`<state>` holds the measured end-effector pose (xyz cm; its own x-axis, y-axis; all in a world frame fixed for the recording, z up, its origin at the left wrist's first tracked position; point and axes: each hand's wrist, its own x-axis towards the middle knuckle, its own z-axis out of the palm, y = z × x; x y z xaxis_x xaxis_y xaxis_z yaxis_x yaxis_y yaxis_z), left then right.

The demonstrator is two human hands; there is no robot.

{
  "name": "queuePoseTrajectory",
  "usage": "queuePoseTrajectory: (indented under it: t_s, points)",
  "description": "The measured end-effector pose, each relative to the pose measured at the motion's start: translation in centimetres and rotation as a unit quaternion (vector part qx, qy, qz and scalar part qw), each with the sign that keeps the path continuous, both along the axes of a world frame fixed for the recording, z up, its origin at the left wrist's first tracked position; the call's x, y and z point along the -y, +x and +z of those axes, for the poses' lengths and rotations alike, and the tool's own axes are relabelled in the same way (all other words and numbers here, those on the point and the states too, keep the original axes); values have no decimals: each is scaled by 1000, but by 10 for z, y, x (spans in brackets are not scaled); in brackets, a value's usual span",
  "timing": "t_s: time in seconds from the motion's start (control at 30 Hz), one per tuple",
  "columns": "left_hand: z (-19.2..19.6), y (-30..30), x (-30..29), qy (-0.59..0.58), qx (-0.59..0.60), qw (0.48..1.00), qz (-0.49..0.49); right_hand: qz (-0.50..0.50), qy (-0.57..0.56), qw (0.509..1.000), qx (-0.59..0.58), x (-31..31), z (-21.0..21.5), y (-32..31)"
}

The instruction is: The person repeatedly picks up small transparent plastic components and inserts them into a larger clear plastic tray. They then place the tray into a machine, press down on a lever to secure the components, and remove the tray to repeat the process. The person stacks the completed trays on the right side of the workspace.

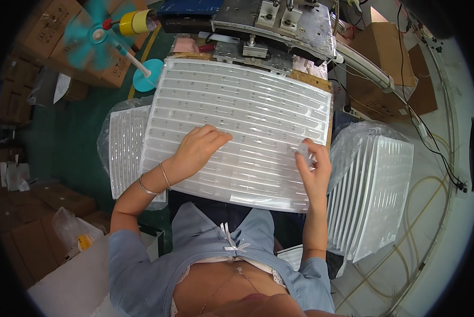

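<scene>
We observe the white ribbed tray (258, 200) at centre, directly before us, its rows running crosswise. Our right hand (315, 171), at the tray's 4 o'clock, has thumb and forefinger clamped on a small translucent piece (302, 149). Our left hand (193, 152) is over the tray at 8 o'clock, fingers bent and bunched; we cannot tell whether they grip anything. Stacked trays (374, 195): 4 o'clock. Metal fixture (300, 33): 1 o'clock. Turquoise fan (97, 36): between 10 and 11.

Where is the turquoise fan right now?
In the head view's upper left, the turquoise fan shows beside the far-left corner of the large white tray, cardboard boxes behind it.
</scene>
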<state>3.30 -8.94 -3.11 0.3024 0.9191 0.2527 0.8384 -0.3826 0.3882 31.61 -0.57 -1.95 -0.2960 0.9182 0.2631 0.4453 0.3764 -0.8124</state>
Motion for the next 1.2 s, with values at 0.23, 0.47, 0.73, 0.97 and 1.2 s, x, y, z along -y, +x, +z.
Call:
queuePoseTrajectory:
  t_s: [0.23,0.47,0.73,0.97,1.2]
  points:
    - [-5,-2,0,-7,-37,999,5,-91,-115,970,-192,-2,3,24]
    - [-16,6,-7,10,-13,999,-46,-85,-136,962,-222,-2,-1,21]
    - [-22,27,-14,42,7,998,-49,-53,-146,963,-219,-7,3,6]
    - [-24,0,4,14,29,999,-8,49,59,995,71,-51,-6,-39]
    - [-18,-6,11,39,-10,999,15,83,92,954,272,-68,-9,-69]
